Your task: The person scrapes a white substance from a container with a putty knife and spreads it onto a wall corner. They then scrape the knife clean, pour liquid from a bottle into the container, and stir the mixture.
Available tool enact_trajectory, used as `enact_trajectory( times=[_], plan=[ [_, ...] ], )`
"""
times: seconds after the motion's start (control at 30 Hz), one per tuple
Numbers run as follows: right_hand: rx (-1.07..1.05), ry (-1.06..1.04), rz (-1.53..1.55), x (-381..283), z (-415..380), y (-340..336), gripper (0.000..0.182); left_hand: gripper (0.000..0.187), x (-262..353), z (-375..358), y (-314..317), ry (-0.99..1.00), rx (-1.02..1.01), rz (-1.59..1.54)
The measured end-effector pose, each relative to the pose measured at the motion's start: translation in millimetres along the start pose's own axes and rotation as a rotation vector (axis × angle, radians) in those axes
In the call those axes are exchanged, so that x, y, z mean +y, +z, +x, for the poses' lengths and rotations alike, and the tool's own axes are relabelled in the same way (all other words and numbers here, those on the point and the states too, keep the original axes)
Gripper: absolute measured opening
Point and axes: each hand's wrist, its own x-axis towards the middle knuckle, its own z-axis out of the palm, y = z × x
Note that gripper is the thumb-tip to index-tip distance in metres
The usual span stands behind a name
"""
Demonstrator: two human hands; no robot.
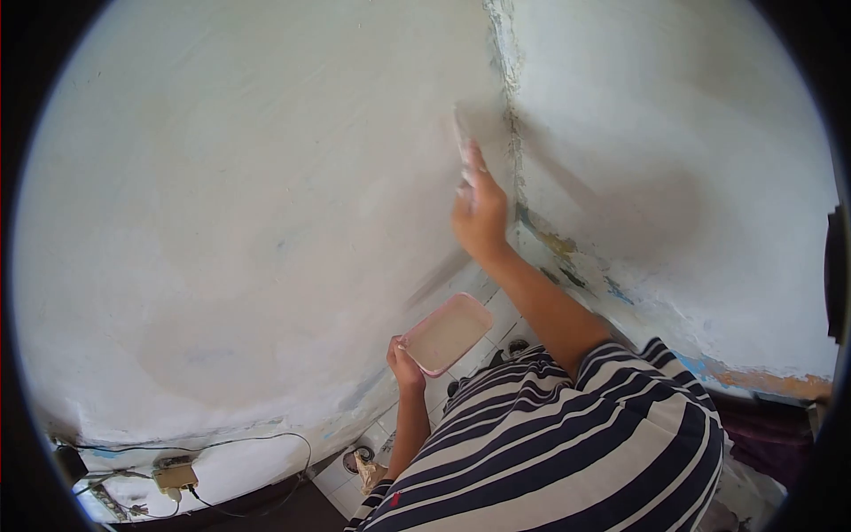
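Wall corner (512,106), scraper (461,133) alongside.

Two walls met in a corner (511,106) that ran down the middle of the view. The right hand (481,217) was raised against the left wall (222,204), just beside the corner, pressing a scraper (462,133) to it. Below it, the left hand (404,362) held a tray (446,333) by its near edge, apart from the wall. A cable (266,438) and socket (175,477) lay at the left wall's foot, left of the tiled floor (341,479).

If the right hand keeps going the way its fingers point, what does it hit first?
Most likely the inner corner seam between the two plastered walls: the right hand points up along it, its scraper apparently already against the plaster.
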Motion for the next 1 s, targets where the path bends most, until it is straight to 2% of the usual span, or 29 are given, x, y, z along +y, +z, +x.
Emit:
enact_trajectory(
  times=[0.03, 0.07, 0.17, 0.27, 0.33, 0.4, 0.43, 0.57, 0.63, 0.67, 0.73, 0.77, 0.87, 0.9, 0.93, 1.0],
  plan=[
    [-0.013, 0.148, 0.080, -3, -1, -12, 0.068, 0.040, 1, 3, 0, 0.006, 0.006, 0.002],
    [-0.018, 0.152, 0.085, 5, 7, -19, 0.068, 0.033, 4, 1, 3, 0.007, 0.029, -0.008],
    [0.147, 0.047, -0.163, 50, 38, -11, 0.067, 0.028, 18, -12, 6, -0.033, 0.073, 0.017],
    [0.119, 0.031, -0.205, 62, 7, 22, 0.066, 0.028, 22, -16, 7, -0.053, 0.075, 0.057],
    [0.086, 0.041, -0.203, 32, -18, 11, 0.068, 0.026, 20, -14, 4, -0.038, 0.079, 0.006],
    [-0.118, 0.407, 0.074, 14, -25, -17, 0.064, 0.026, 17, -14, 1, -0.027, 0.094, -0.006],
    [0.004, 0.225, 0.038, 30, -16, -20, 0.066, 0.026, 15, -15, 3, -0.022, 0.108, -0.021],
    [0.135, 0.231, -0.017, 53, 28, -6, 0.067, 0.026, 19, -24, -1, -0.043, 0.079, 0.031],
    [0.174, 0.025, -0.314, 64, 18, 27, 0.070, 0.026, 18, -24, 0, -0.048, 0.090, 0.032],
    [0.175, 0.027, -0.310, 64, 9, 25, 0.070, 0.026, 18, -25, 1, -0.045, 0.093, 0.034],
    [0.099, 0.253, 0.111, 35, -13, 11, 0.067, 0.025, 16, -27, -1, -0.031, 0.105, 0.009],
    [0.016, 0.300, -0.052, 32, -14, -8, 0.064, 0.025, 19, -25, 0, -0.023, 0.111, 0.008],
    [0.104, 0.409, 0.068, 12, 33, -32, 0.067, 0.025, 20, -37, -1, -0.064, 0.131, 0.008],
    [0.134, 0.288, 0.037, 26, 43, -21, 0.066, 0.025, 18, -36, -6, -0.063, 0.107, 0.037],
    [0.132, 0.290, 0.034, 41, 45, -6, 0.066, 0.025, 17, -33, -5, -0.053, 0.075, 0.064],
    [0.209, 0.005, -0.278, 56, 40, 29, 0.063, 0.025, 16, -30, 0, -0.051, 0.082, 0.038]
  ],
)
